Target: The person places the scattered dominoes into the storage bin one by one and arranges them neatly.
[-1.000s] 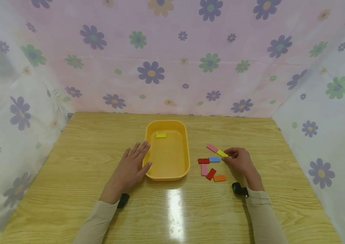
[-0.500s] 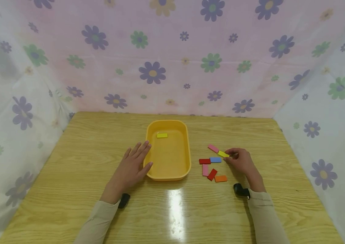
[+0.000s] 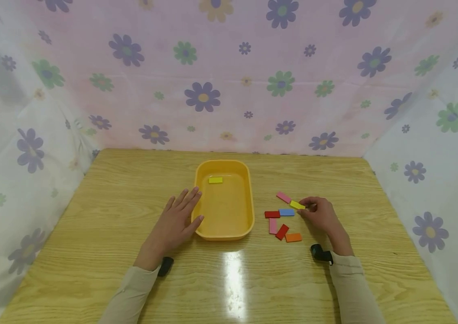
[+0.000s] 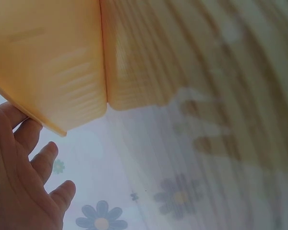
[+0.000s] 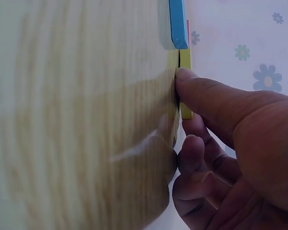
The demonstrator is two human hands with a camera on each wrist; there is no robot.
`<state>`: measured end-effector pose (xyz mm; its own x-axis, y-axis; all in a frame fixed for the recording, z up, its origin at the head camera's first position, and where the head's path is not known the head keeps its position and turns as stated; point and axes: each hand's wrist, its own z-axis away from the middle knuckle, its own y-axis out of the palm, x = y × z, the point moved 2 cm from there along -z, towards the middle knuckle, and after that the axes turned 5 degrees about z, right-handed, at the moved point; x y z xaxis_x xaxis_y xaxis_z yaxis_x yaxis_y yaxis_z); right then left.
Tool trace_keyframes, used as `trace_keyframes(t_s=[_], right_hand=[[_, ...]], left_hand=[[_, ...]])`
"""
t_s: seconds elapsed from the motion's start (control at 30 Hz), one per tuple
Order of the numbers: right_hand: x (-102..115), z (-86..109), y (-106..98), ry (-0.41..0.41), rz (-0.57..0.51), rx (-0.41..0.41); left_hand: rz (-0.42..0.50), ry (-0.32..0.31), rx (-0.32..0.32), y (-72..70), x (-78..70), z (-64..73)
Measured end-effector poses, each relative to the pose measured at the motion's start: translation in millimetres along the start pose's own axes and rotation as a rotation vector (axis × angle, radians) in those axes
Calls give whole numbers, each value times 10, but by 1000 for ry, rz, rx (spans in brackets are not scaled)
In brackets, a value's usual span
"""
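Observation:
In the head view, my right hand [image 3: 321, 213] pinches the right end of a flat yellow block [image 3: 297, 205] low at the table. The thumb and fingertips on this yellow block [image 5: 186, 108] also show in the right wrist view. Its other end meets a pink block [image 3: 283, 197]. Just below lie a blue block [image 3: 287, 212] and a red block [image 3: 272, 214], end to end. My left hand [image 3: 174, 221] rests on the left rim of a yellow-orange tray [image 3: 224, 237], fingers straight and spread. Inside the tray, towards its far end, lies another yellow block [image 3: 215, 180].
Nearer the front edge lie a second pink block [image 3: 272, 226], a second red block [image 3: 282, 231] and an orange block [image 3: 293, 237]. Flower-patterned sheets [image 3: 229, 67] hang behind and beside the wooden table [image 3: 139, 171].

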<state>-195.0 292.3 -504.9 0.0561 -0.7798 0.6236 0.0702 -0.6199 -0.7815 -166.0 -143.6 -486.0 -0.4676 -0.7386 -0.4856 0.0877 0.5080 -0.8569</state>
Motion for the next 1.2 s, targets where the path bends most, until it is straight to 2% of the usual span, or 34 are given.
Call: trace_keyframes(t_s=[0.17,0.4,0.63,0.97,1.07,1.2], right_hand=[[10,10,-7,-15,9,-4],[36,40,-6,-14,20,-6],[20,69,-7,-27,26,-36],[103,149,-52,-41,-67,-110],[93,160,-45,-16,-114,-116],[71,186,-23,51,-228,-114]], left_hand=[[-2,7,-14,10,-3,-8],[3,-8,7,17,-7,-14],[5,-9,2,19,-3,-1],[12,-11,2,19,0,-3],[12,-11,4,17,-4,-7],[15,-14,10,16,-8,-10]])
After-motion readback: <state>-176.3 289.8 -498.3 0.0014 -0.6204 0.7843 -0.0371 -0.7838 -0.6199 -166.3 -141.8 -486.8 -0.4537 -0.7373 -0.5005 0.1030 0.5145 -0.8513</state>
